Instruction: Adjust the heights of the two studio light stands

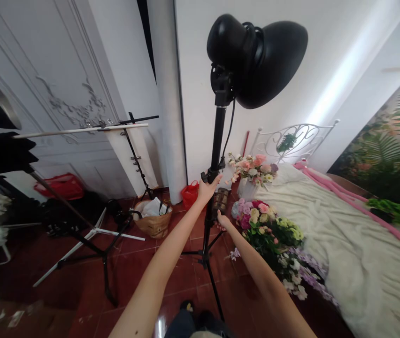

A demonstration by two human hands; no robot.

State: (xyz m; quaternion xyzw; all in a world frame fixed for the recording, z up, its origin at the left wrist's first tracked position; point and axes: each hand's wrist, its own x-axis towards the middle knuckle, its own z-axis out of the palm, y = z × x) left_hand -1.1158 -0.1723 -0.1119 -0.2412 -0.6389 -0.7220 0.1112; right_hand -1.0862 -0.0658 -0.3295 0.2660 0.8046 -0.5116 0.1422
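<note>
Light stand [218, 136] rises in front of me, leaning slightly, a large black lamp [273, 61] at its top and its legs spread on the red tiled floor [143, 267]. My left hand [207, 190] is closed around the column, just beneath a black collar with a knob [205, 177]. My right hand [223, 221] is lower, at the bottom end of a brown banded cylinder [220, 201] beside the column; that piece is small and dim, perhaps a power pack, and I cannot tell how far my fingers wrap it.

To the right of the column, a bouquet [256, 218] lies near the edge of a cream-covered bed [348, 230], with more flowers in a white vase [247, 189] behind. On the left side, a red bag [190, 195] sits near the column, and a woven basket [155, 225] holding white material stands farther left.
</note>
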